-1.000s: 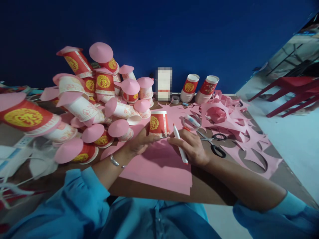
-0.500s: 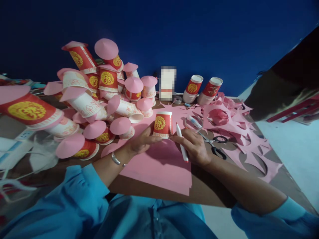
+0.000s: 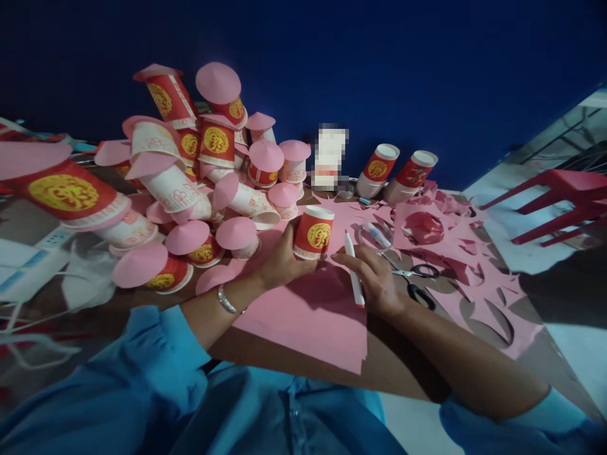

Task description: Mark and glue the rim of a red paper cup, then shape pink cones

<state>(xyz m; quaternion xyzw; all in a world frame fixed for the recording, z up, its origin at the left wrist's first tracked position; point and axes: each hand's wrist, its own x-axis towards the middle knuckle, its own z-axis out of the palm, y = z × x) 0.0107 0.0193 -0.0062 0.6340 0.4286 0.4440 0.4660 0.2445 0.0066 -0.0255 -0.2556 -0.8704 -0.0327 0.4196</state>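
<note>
My left hand [image 3: 288,260] is closed around a red and white paper cup [image 3: 313,234] with a round yellow emblem, held over the pink paper. Between the fingers and thumb of my right hand [image 3: 377,278] is a white marker [image 3: 354,268] with a red end, its upper tip just right of the cup. Beneath both hands lie pink paper sheets [image 3: 308,328]. Scissors [image 3: 411,277] with black handles rest right of my right hand, near a glue stick [image 3: 377,235] and a clear tape roll.
Paper cups with pink cone hats [image 3: 217,142] are piled at the left. Two leaning cup stacks [image 3: 379,167] stand at the back by the blue wall. Cut pink scraps [image 3: 478,291] cover the right side. A red stool [image 3: 569,189] stands beyond the table.
My left hand has turned the cup, so its emblem now sits further right, and the cup's top tips towards me. The marker stays in my right hand. A dark shape at the right has moved away.
</note>
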